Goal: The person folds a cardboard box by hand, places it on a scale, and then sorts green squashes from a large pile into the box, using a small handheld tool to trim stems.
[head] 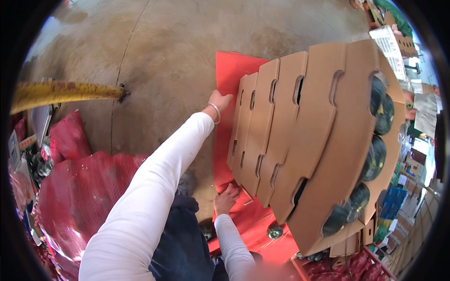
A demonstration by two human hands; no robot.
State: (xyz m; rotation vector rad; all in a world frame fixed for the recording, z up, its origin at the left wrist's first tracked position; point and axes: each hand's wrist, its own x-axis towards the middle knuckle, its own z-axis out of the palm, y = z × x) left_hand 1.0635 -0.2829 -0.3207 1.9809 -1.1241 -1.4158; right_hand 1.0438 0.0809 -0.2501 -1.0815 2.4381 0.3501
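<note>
My left hand (221, 102), with a bracelet at the wrist, is half curled at the edge of a red sheet (225, 140). Whether its fingers pinch the sheet cannot be seen. Lower in the view, my right hand (226, 200) touches the same sheet by the bottom corner of the stack, fingers bent and apart. Several nested-edge cardboard boxes (267, 140) with handle slots stand stacked on the sheet, appearing sideways because the view is tilted. Dark green squashes (374, 158) fill the top box (337, 168). One small striped squash (275, 231) lies on the sheet.
Full red mesh sacks (91, 196) bulge close on my left. A worn yellow pole (66, 95) juts over the concrete floor (168, 52). Beyond the stack are a person's arm and clothing (423, 109), a white crate (388, 49) and a blue crate (393, 202).
</note>
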